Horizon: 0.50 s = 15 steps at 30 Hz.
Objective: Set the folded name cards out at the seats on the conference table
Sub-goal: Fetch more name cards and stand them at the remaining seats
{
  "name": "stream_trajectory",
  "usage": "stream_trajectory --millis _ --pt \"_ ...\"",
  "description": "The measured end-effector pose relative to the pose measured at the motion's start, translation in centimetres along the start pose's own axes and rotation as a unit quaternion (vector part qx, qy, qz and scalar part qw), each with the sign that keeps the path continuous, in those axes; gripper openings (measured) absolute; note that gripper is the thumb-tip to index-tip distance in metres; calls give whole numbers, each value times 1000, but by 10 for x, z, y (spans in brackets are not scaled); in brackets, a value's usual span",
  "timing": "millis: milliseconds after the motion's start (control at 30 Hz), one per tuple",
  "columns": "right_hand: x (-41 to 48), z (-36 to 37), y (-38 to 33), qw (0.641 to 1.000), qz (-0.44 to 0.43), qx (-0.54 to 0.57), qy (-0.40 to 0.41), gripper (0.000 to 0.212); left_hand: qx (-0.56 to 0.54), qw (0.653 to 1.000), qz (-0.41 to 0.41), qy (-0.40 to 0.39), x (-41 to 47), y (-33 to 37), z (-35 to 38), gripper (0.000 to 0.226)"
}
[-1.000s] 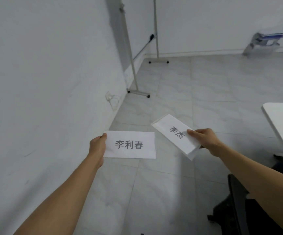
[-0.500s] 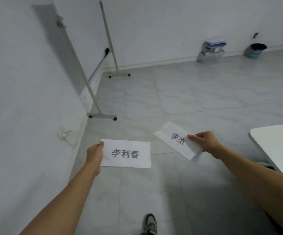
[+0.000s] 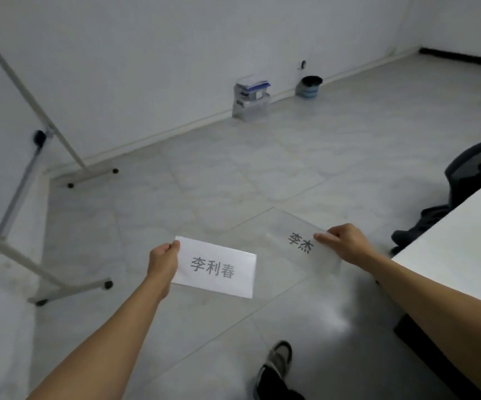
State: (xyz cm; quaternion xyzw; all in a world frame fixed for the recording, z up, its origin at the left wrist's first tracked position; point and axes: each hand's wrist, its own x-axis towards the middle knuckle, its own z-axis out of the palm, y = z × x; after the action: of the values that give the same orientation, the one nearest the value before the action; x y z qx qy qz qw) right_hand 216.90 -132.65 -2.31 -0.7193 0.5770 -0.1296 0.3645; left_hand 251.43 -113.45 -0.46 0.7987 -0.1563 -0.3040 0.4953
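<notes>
Since the earlier frame our view has swung right: the whiteboard stand (image 3: 46,157) sits at far left and the white surface (image 3: 458,246) fills the right edge. Our left hand (image 3: 162,261) pinches the card 李利春 (image 3: 216,268) at centre; our right hand (image 3: 346,243) pinches the blurred card 李杰 (image 3: 302,242), near the surface's corner. Held by their edges, either card could slip or unfold.

White walls (image 3: 152,53), grey tiled floor (image 3: 262,168), black chair (image 3: 475,166).
</notes>
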Motion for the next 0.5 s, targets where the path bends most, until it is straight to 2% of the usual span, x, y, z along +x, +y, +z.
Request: stream_trajectory --millis 300,500 --pt "225 -75 -22 997 61 3 53 46 30 998 44 -30 201 157 144 24" --pt "350 -125 -20 994 89 -18 65 42 29 996 43 -74 319 221 254 26"
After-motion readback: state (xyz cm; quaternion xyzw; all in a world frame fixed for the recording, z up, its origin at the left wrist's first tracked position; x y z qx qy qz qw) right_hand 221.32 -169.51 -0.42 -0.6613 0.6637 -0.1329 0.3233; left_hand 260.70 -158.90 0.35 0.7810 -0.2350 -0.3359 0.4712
